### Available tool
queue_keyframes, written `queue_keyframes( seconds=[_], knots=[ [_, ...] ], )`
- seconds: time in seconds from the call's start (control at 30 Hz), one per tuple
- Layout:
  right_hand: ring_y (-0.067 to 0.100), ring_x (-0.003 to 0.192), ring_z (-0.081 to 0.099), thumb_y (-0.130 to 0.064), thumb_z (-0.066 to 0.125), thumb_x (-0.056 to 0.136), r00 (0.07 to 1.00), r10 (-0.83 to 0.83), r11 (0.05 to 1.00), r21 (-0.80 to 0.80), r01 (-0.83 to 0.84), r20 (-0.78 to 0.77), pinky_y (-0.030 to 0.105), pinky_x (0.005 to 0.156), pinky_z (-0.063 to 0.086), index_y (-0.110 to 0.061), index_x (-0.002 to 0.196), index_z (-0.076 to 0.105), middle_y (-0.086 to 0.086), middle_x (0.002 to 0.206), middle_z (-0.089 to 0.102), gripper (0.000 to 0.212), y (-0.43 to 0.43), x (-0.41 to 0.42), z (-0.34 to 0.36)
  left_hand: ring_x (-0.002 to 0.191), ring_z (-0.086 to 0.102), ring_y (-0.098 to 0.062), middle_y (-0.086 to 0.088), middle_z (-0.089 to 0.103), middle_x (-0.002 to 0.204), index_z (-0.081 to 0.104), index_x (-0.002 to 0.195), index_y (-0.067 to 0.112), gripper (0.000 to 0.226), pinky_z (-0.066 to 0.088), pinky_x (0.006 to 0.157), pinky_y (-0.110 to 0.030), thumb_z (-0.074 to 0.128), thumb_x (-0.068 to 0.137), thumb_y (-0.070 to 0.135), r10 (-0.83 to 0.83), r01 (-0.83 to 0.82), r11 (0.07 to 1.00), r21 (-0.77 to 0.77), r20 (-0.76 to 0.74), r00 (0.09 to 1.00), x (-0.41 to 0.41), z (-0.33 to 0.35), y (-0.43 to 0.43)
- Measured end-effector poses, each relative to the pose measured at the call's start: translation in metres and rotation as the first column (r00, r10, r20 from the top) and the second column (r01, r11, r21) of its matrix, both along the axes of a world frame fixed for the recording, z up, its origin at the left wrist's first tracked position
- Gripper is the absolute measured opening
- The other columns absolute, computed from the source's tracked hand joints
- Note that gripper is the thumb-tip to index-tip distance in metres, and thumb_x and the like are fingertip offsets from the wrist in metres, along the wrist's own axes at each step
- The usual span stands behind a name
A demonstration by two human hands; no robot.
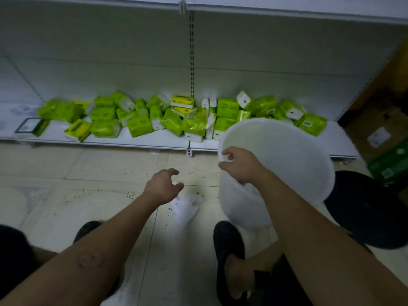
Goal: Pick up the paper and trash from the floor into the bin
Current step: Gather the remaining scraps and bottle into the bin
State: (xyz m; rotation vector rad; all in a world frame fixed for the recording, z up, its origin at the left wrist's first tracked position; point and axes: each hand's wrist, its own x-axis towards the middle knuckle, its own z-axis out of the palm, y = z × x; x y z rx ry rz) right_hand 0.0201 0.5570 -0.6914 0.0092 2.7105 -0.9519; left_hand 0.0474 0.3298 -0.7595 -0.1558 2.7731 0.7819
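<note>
Pinching paper scrap (177, 182) in left hand (162, 186); right hand (240, 165) gripping bin (287, 151) rim. Crumpled wrapper (185, 207) lying on floor (99, 173), likely light, limp; bunched middle offering easiest hold.

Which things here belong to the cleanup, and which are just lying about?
Job: bin, gripped at its rim by the right hand; white trash on the floor; small scrap at the left hand.
Lying about: tissue packs, shelf, boxes.
</note>
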Motion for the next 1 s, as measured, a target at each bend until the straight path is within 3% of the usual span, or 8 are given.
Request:
queue_keyframes(
  seconds=[0.13,0.23,0.43,0.57,0.7,0.87,0.93,1.0],
  knots=[
    [0.021,0.116,0.054,-0.032,0.063,0.084,0.987,0.160,0.986,-0.053,-0.160,0.002,0.024,0.085,0.037,-0.020,0.121,0.059,0.005,0.129,0.057,0.040,-0.063,0.003,-0.024,0.119,0.056,-0.027,-0.006,0.058,0.134,0.053,0.132,0.018,0.052,0.045,0.099,-0.037,0.063,0.085,0.037,0.068,-0.069,0.997,0.035,0.031,0.997,0.009,-0.020,-0.035],
    [0.022,0.116,0.054,-0.033,0.061,0.085,0.954,0.274,0.961,0.005,-0.277,0.125,0.027,0.084,0.040,-0.017,0.123,0.058,0.007,0.130,0.056,0.041,-0.092,-0.003,-0.051,0.117,0.057,-0.028,-0.007,0.059,0.133,0.052,0.133,0.018,0.055,0.046,0.096,-0.036,0.065,0.083,0.037,0.114,-0.118,0.992,0.041,0.082,0.990,0.011,-0.041,-0.058],
    [0.026,0.125,0.049,-0.033,0.057,0.089,0.852,0.282,0.929,0.096,-0.358,0.441,0.032,0.103,0.037,-0.012,0.132,0.053,0.010,0.140,0.050,0.047,-0.124,-0.010,-0.141,0.123,0.053,-0.027,-0.008,0.052,0.140,0.049,0.135,0.016,0.057,0.042,0.102,-0.033,0.064,0.085,0.038,0.127,-0.142,0.989,0.048,0.244,0.962,0.007,-0.105,-0.091],
    [0.026,0.126,0.049,-0.031,0.058,0.089,0.772,0.243,0.934,0.072,-0.349,0.587,0.032,0.102,0.040,-0.015,0.136,0.050,0.008,0.143,0.047,0.051,-0.138,-0.004,-0.217,0.115,0.057,-0.028,-0.011,0.051,0.138,0.050,0.135,0.020,0.054,0.045,0.098,-0.034,0.062,0.086,0.038,0.097,-0.113,0.993,0.030,0.324,0.941,-0.010,-0.156,-0.104],
    [0.029,0.130,0.040,-0.031,0.051,0.092,0.753,0.251,0.911,0.114,-0.397,0.608,0.037,0.108,0.034,-0.020,0.136,0.047,0.006,0.148,0.039,0.046,-0.146,-0.004,-0.280,0.122,0.052,-0.027,-0.011,0.050,0.138,0.058,0.128,0.021,0.047,0.041,0.103,-0.034,0.066,0.084,0.034,0.064,-0.091,0.994,0.066,0.328,0.942,-0.033,-0.209,-0.104],
    [0.034,0.143,0.016,-0.030,0.053,0.088,0.761,0.136,0.930,0.182,-0.318,0.634,0.047,0.114,0.027,-0.032,0.141,0.038,0.006,0.159,0.006,0.056,-0.149,-0.015,-0.348,0.135,0.038,-0.032,-0.014,0.034,0.151,0.055,0.131,0.020,0.045,0.036,0.110,-0.044,0.060,0.087,0.030,-0.108,0.109,0.994,0.004,0.179,0.978,-0.064,-0.277,-0.100],
    [0.031,0.143,0.016,-0.029,0.053,0.089,0.812,0.196,0.915,0.195,-0.353,0.550,0.046,0.114,0.029,-0.029,0.138,0.044,0.004,0.159,0.006,0.050,-0.147,-0.018,-0.363,0.139,0.032,-0.033,-0.011,0.026,0.156,0.045,0.138,0.021,0.050,0.038,0.108,-0.053,0.054,0.091,0.031,-0.172,0.189,0.980,-0.058,0.220,0.960,-0.070,-0.299,-0.099],
    [0.030,0.143,0.019,-0.026,0.052,0.088,0.843,0.240,0.908,0.195,-0.370,0.482,0.047,0.113,0.028,-0.025,0.139,0.043,0.003,0.159,0.010,0.052,-0.145,-0.018,-0.368,0.137,0.034,-0.031,-0.008,0.032,0.153,0.043,0.138,0.019,0.049,0.040,0.104,-0.056,0.051,0.091,0.026,-0.154,0.187,0.974,-0.125,0.240,0.959,-0.068,-0.312,-0.095]
  ],
)
